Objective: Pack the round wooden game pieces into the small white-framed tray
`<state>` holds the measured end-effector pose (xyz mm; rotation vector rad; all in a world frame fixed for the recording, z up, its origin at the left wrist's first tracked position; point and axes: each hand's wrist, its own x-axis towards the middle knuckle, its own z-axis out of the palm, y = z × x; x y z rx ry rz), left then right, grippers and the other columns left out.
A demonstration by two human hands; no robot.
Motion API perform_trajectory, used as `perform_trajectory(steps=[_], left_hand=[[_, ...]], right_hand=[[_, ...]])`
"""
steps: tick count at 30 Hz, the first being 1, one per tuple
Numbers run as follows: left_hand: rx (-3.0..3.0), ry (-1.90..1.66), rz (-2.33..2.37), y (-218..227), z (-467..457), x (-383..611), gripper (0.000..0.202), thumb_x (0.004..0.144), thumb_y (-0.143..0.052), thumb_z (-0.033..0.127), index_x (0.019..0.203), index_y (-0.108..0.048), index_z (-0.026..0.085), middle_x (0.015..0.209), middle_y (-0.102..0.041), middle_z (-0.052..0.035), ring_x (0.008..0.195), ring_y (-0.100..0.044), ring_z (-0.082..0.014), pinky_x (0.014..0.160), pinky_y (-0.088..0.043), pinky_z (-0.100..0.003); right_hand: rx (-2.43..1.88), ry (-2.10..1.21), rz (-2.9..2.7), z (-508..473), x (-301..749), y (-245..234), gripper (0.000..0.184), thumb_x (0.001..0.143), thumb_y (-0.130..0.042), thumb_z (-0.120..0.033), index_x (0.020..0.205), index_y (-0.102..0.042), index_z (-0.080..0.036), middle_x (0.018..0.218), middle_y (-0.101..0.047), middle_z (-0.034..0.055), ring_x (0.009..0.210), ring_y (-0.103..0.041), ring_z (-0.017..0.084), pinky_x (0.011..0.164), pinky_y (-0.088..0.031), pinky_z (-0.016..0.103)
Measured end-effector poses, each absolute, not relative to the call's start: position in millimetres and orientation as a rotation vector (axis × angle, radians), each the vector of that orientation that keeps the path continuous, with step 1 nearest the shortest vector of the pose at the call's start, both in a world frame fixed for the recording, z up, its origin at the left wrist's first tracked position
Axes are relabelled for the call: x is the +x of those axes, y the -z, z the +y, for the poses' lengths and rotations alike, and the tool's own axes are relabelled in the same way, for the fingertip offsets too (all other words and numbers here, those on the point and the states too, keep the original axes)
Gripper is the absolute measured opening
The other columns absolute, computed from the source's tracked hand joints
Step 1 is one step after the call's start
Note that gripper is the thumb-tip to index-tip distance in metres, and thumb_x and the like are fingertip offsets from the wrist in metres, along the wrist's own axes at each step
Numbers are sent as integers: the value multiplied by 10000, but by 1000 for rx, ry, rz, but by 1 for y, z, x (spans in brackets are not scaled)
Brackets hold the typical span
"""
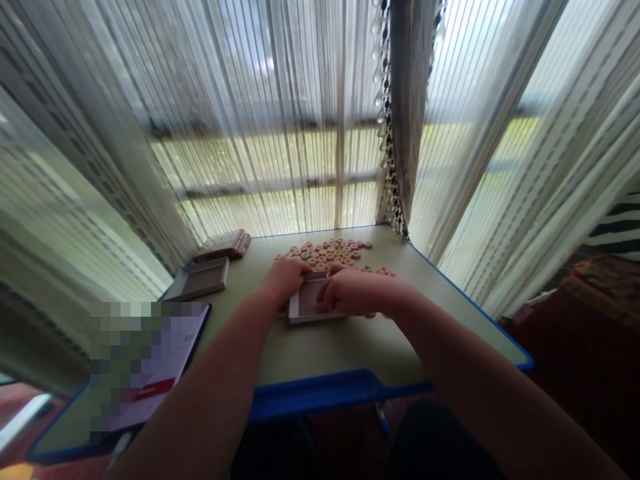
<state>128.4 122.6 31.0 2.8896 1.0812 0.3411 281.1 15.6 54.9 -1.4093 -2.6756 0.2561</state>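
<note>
- Hands both on a shallow white tray [303, 308] at the middle of the green table [350, 347].
- Left hand [286, 275]: fingers curled over the tray's far left corner, reaching to the nearest of the round wooden pieces [330, 253]; whether it pinches one, cannot tell.
- Right hand [350, 293]: lies across the tray's right half, fingers bent and pressed together, thumb on the tray's inside.
- Pieces lie in a loose cluster just beyond the tray, a few beside the right wrist.
- Far left: a flat framed board [200, 279], a folded wooden board [224, 244] behind it.
- Near left corner: a paper sheet [165, 360], partly blurred.
</note>
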Motion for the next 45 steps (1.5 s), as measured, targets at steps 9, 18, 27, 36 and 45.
perform_trajectory(steps=[9, 18, 27, 36, 45], left_hand=[[2899, -299, 1127, -33, 121, 129, 324, 711, -455, 193, 934, -672, 283, 932, -664, -13, 881, -569, -162, 849, -394, -265], [2936, -377, 1035, -32, 122, 128, 325, 716, -440, 184, 913, -683, 272, 890, -671, -30, 839, -583, -183, 793, -417, -279], [2923, -366, 1056, -31, 123, 128, 318, 712, -450, 183, 909, -681, 275, 897, -670, -22, 850, -579, -170, 817, -407, -272], [2955, -416, 1004, -27, 125, 128, 301, 717, -441, 202, 890, -685, 237, 876, -675, -20, 815, -582, -165, 792, -412, -263], [2870, -451, 1021, -27, 122, 128, 302, 697, -444, 196, 875, -686, 222, 884, -675, -18, 848, -582, -171, 826, -405, -271]], right_hand=[[-1275, -138, -2821, 16, 282, -59, 256, 679, -494, -87, 731, -700, -230, 911, -662, -6, 823, -467, 172, 832, -267, 312], [-1273, -134, -2838, 17, 285, -58, 262, 652, -515, -58, 730, -706, -220, 976, -638, 0, 822, -468, 156, 833, -266, 304], [-1295, -200, -2772, 16, 285, -61, 255, 681, -514, -86, 745, -712, -234, 965, -642, -4, 806, -487, 144, 830, -283, 293], [-1391, -295, -2336, 31, 307, -58, 330, 642, -458, -67, 783, -704, -236, 914, -622, -8, 835, -533, 126, 848, -352, 236], [-1949, 138, -1780, 61, 341, -32, 418, 647, -475, -87, 1025, -624, -185, 1018, -588, 79, 920, -531, 185, 851, -379, 271]])
